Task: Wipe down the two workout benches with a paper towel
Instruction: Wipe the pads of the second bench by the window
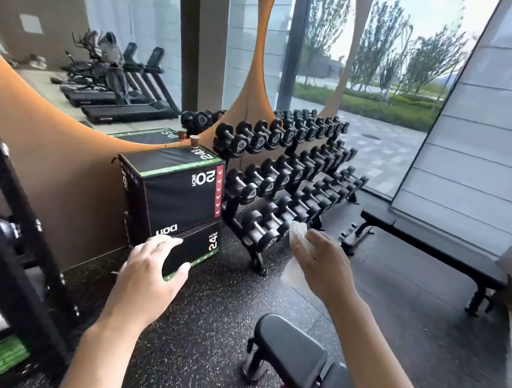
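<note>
Dumbbell rack (pixel 285 177), plyo box (pixel 175 189), treadmills (pixel 120 100).

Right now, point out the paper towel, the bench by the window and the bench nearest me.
paper towel (pixel 298 233), head view, on the white wad above the fingers.
far bench (pixel 441 248), head view, on its flat black pad.
near bench (pixel 292 345), head view, on its rounded pad end.

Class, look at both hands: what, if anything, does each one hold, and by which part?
The right hand grips a paper towel by its lower part; the upper end sticks out above the fingers. The left hand holds nothing.
</note>
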The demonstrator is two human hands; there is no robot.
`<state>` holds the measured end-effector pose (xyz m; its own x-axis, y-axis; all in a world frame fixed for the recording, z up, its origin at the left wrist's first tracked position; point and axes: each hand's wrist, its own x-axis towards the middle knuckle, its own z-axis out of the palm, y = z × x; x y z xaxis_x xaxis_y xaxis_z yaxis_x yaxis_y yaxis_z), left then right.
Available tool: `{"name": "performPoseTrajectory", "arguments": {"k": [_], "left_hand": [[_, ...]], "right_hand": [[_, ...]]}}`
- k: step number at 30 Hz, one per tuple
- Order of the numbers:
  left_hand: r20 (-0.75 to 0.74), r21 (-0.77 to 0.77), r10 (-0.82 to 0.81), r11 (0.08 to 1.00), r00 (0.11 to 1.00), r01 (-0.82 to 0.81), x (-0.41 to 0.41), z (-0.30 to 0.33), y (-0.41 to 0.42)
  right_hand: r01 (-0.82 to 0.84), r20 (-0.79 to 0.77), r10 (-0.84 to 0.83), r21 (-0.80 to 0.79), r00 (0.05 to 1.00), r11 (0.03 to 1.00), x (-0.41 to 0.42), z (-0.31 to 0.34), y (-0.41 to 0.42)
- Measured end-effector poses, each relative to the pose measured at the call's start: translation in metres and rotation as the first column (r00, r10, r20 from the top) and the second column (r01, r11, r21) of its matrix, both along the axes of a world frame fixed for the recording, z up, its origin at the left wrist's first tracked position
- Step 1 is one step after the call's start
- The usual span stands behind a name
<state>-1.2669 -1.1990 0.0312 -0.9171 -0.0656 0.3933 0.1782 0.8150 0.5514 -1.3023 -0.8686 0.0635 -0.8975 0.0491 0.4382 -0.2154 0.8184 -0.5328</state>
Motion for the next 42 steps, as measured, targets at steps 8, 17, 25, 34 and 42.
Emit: {"name": "performPoseTrajectory", "arguments": {"k": [8, 17, 25, 34, 42], "left_hand": [[-0.008, -0.019, 0.084, 0.996, 0.996, -0.084, -0.010, -0.004, -0.041], [0.002, -0.029, 0.077, 0.997, 0.997, -0.077, -0.084, -0.014, -0.031], [0.035, -0.052, -0.009, 0.999, 0.999, 0.011, -0.224, -0.020, 0.037], [0.036, -0.143, -0.017, 0.989, 0.999, 0.022, -0.379, 0.019, 0.105], [0.031, -0.160, -0.033, 0.986, 0.999, 0.038, -0.479, 0.027, 0.145]], "right_hand": [[-0.082, 0.009, 0.082, -0.047, 0.997, 0.996, -0.035, -0.004, -0.046], [-0.092, -0.021, 0.092, 0.002, 0.996, 0.996, -0.112, -0.029, -0.033], [-0.025, -0.022, 0.025, -0.004, 0.999, 1.000, -0.226, -0.056, 0.034], [0.029, 0.038, -0.024, -0.152, 0.999, 0.988, -0.383, -0.054, 0.103], [0.041, 0.039, -0.036, -0.157, 0.999, 0.987, -0.472, -0.057, 0.131]]}}
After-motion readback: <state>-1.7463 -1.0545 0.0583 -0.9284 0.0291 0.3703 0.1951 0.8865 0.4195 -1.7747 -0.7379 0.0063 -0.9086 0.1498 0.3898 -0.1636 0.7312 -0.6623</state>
